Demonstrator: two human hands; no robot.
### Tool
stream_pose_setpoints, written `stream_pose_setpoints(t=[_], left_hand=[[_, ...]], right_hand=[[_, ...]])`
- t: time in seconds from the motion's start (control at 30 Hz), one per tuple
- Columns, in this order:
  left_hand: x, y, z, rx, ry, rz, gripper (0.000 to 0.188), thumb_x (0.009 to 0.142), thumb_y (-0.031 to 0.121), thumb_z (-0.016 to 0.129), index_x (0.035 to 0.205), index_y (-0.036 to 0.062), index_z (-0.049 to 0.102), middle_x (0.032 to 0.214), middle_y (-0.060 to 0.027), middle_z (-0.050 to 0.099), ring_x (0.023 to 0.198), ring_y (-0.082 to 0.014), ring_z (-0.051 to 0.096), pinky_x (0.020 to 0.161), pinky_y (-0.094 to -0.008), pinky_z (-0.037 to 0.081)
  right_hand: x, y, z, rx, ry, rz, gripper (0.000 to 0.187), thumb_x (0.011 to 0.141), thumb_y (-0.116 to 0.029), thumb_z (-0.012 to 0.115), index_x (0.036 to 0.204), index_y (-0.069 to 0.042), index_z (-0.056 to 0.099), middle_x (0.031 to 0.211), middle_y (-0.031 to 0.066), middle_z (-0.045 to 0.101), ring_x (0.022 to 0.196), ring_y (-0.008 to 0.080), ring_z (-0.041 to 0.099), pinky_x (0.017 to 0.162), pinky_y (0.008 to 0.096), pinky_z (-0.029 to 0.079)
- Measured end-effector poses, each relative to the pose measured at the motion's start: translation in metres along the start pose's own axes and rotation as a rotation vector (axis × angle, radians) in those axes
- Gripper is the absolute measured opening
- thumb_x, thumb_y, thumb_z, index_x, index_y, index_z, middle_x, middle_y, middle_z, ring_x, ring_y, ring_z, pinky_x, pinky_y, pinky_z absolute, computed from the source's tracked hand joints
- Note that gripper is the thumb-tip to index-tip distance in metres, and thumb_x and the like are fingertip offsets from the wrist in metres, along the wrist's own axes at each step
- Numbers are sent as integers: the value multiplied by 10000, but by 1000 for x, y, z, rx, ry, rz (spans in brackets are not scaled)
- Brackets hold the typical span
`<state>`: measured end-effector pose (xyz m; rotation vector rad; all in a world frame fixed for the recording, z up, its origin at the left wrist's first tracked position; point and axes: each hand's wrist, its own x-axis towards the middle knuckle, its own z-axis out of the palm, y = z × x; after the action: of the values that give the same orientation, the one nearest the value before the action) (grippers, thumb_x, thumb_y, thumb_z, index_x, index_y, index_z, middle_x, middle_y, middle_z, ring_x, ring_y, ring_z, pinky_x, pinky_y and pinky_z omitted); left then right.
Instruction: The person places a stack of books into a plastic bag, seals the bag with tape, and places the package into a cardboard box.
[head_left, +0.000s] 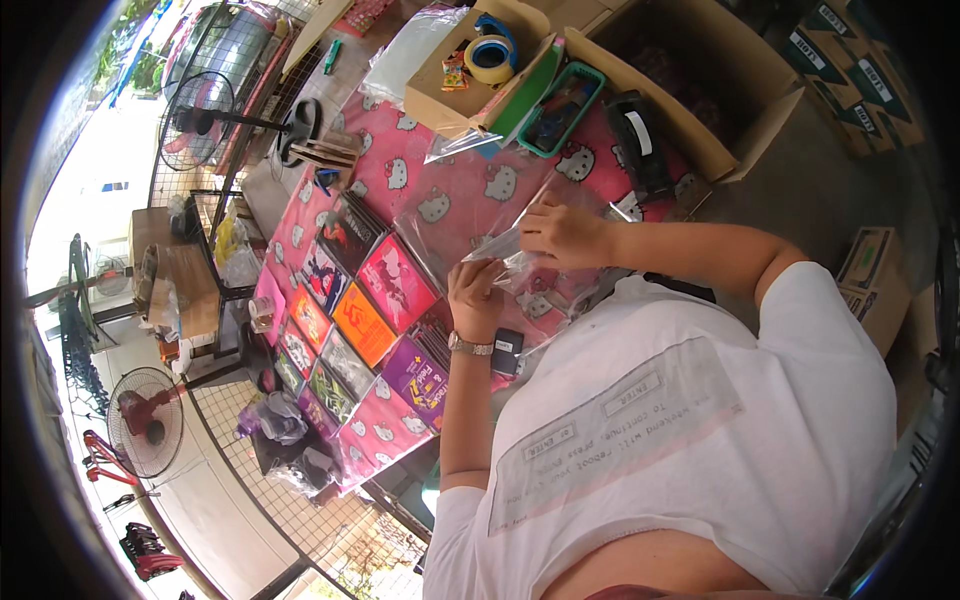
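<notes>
At the near side of the pink cat-print tablecloth (pixel 435 205), both hands work on a thin clear plastic bag (pixel 515 262). My left hand (pixel 476 285), with a metal watch (pixel 470 345) on its wrist, pinches the bag's left part with bent fingers. Above and to the right, my right hand (pixel 562 233) has its fingers curled on the plastic near its upper edge. Glare on the plastic hides its exact outline. Close below my left hand lies a small dark box (pixel 507 350). Left of my left wrist are stacks of colourful flat printed packets, among them a pink one (pixel 397 283), an orange one (pixel 364 325) and a purple one (pixel 416 384).
At the table's far side, a cardboard box (pixel 432 88) holds tape rolls (pixel 490 60). Beside it stand a green basket (pixel 563 110) and a black device (pixel 640 145). A large open carton (pixel 740 165) is on the right. Fans (pixel 145 422) stand at left.
</notes>
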<state>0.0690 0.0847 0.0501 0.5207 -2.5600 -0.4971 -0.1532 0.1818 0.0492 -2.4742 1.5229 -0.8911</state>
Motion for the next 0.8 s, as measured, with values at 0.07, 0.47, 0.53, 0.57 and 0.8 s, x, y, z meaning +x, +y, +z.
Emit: stream_pose_setpoints(t=[0.07, 0.47, 0.53, 0.57, 0.8], left_hand=[[2, 0, 3, -69, 66, -149, 324, 576, -45, 628, 857, 100, 700, 928, -53, 659, 845, -277, 586, 752, -380, 468], [23, -12, 2, -121, -98, -565, 280, 574, 243, 858, 646, 22, 701, 987, -78, 619, 1030, -238, 506, 915, -348, 370], [16, -21, 3, -153, -114, -581, 277, 586, 249, 848, 705, 39, 712, 936, -100, 656, 983, -249, 565, 910, -342, 377], [32, -5, 2, 12, -146, -567, 286, 596, 245, 842, 747, 41, 711, 938, -97, 657, 943, -248, 585, 907, -345, 384], [41, -30, 3, -180, -184, -541, 337, 588, 235, 847, 831, 45, 713, 834, -46, 635, 907, -217, 568, 797, -367, 422]], right_hand=[[3, -4, 9, 57, 114, 199, 170, 729, -218, 740, 786, -110, 621, 935, 55, 520, 980, 228, 515, 859, 410, 375], [-31, 7, -4, 124, 547, 523, 148, 807, -273, 679, 795, -127, 703, 1053, 90, 548, 1029, 300, 500, 874, 429, 412], [-76, 26, -10, 57, 686, 868, 202, 808, -257, 686, 934, -98, 674, 1063, 152, 564, 1030, 341, 516, 909, 420, 423], [-121, 46, 0, 0, 763, 1096, 242, 811, -260, 686, 982, -91, 660, 1070, 172, 560, 1033, 349, 512, 923, 420, 418], [-187, 80, 2, 944, 662, 1590, 184, 871, -254, 679, 894, -73, 653, 841, 20, 567, 769, 98, 542, 672, 257, 462]])
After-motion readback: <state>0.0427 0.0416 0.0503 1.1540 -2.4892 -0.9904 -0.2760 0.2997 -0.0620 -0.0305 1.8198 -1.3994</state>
